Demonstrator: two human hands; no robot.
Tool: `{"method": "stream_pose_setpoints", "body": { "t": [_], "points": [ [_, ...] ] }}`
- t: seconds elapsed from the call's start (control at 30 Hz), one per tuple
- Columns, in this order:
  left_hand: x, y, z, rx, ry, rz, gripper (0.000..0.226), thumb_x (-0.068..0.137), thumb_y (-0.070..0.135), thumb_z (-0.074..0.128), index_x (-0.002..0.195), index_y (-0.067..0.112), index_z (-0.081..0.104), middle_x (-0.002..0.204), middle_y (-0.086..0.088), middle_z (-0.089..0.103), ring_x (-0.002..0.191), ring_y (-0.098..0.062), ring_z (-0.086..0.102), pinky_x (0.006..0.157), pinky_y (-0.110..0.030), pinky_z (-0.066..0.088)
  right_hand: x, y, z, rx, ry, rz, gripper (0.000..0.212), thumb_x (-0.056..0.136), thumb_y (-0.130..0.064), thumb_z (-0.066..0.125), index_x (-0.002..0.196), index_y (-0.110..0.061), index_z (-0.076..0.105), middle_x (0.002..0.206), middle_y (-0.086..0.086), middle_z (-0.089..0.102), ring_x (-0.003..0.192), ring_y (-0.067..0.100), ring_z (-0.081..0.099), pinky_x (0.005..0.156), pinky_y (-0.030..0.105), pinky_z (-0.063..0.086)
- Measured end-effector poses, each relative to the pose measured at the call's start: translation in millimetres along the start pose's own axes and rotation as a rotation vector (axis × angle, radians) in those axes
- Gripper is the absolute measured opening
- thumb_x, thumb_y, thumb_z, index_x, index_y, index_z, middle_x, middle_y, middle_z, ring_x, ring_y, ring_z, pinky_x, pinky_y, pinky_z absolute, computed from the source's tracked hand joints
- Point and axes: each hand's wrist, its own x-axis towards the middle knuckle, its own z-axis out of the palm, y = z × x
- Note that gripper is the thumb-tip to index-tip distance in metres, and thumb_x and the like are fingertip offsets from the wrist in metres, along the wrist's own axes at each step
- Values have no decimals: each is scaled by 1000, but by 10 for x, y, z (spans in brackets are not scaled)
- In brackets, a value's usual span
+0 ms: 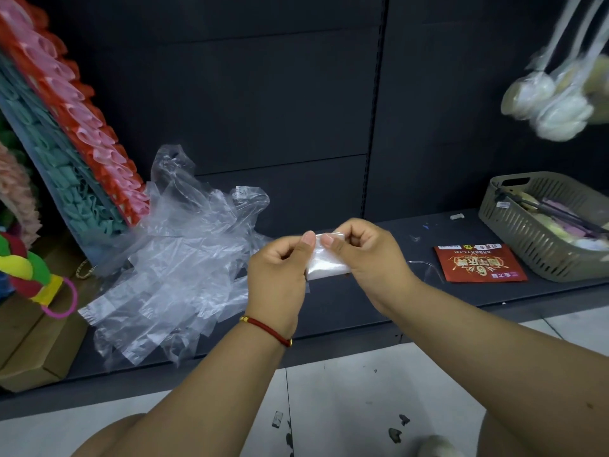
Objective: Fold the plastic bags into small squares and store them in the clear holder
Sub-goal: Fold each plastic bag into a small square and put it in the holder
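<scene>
A small folded wad of clear plastic bag (pixel 324 261) is held above the dark shelf. My left hand (pixel 280 275) pinches its left edge with thumb on top. My right hand (pixel 365 252) pinches its right edge the same way. A loose pile of unfolded clear plastic bags (pixel 178 258) lies on the shelf to the left of my hands. A clear flat plastic piece (pixel 425 267), perhaps the holder, lies on the shelf beside the red packet; I cannot tell its shape.
A red printed packet (pixel 479 262) lies on the dark shelf (pixel 329 308) to the right. A grey-green slotted basket (pixel 540 239) with items stands at far right. Red, pink and teal mats (pixel 75 133) lean at left. Wrapped sponges (pixel 553 100) hang upper right. Cardboard box (pixel 36 351) lower left.
</scene>
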Motion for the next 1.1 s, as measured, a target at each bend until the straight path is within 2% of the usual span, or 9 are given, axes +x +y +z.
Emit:
{"method": "stream_pose_setpoints", "body": {
  "t": [0.07, 0.13, 0.23, 0.43, 0.57, 0.73, 0.8, 0.9, 1.1],
  "points": [
    [37, 4, 29, -15, -35, -26, 19, 91, 20, 66, 81, 6, 75, 76, -30, 61, 65, -22, 53, 58, -27, 49, 17, -8, -107, -64, -20, 11, 20, 88, -12, 70, 71, -10, 58, 63, -5, 57, 56, 6, 50, 52, 19, 43],
    [89, 12, 64, -17, -57, -44, 13, 89, 18, 69, 79, 10, 75, 87, -28, 67, 72, -28, 58, 64, -35, 51, 32, -31, -223, -144, -61, 15, 19, 88, -8, 70, 72, -11, 61, 61, -5, 60, 55, 7, 53, 54, 21, 46],
    [178, 44, 140, 4, -124, -34, 14, 86, 14, 72, 72, 14, 73, 81, -26, 67, 72, -28, 58, 69, -40, 49, 62, -78, -399, -195, -101, 27, 16, 86, 1, 68, 74, -9, 63, 62, -5, 66, 55, 8, 61, 55, 20, 51],
    [509, 95, 343, 134, -348, 97, 17, 84, 11, 74, 68, 18, 72, 72, 1, 71, 69, -9, 64, 67, -24, 52, 219, -284, -755, -440, -141, 25, 8, 85, -16, 74, 83, -10, 69, 71, -2, 65, 58, 2, 56, 53, 14, 46],
    [718, 39, 534, 174, -453, 130, 12, 83, 10, 74, 73, 16, 73, 72, 2, 72, 70, -9, 65, 68, -25, 53, 399, -293, -953, -541, -140, 5, 4, 84, -14, 74, 81, -13, 72, 68, -5, 65, 55, -3, 53, 55, 10, 42],
    [895, -199, 814, 185, -487, 130, 7, 90, 14, 69, 90, 17, 74, 93, 2, 73, 83, -2, 66, 74, -15, 51, 647, -26, -1181, -606, -53, 32, 8, 82, -15, 76, 76, -15, 72, 73, 2, 68, 65, 12, 58, 65, 27, 49],
    [953, -400, 933, 315, -494, 122, 22, 96, 25, 60, 116, 20, 67, 118, 4, 65, 102, 0, 60, 86, -11, 44, 744, 185, -1294, -675, 34, 57, 13, 83, -17, 76, 71, -18, 69, 70, 1, 66, 64, 12, 57, 65, 28, 47],
    [1000, -739, 1061, 557, -574, 85, 46, 102, 39, 42, 144, 20, 45, 147, 2, 44, 133, -9, 41, 107, -20, 31, 841, 560, -1487, -786, 222, 177, 17, 85, -21, 73, 70, -19, 65, 66, -6, 60, 61, 10, 53, 58, 20, 42],
    [974, -1510, 1267, 955, -860, 14, 59, 104, 47, 22, 157, 23, 7, 164, 6, -1, 151, -11, -3, 123, -36, -1, 861, 1375, -1700, -933, 366, 457, 15, 94, -26, 61, 84, -15, 64, 76, 5, 64, 63, 17, 51, 58, 27, 36]
  ]
}}
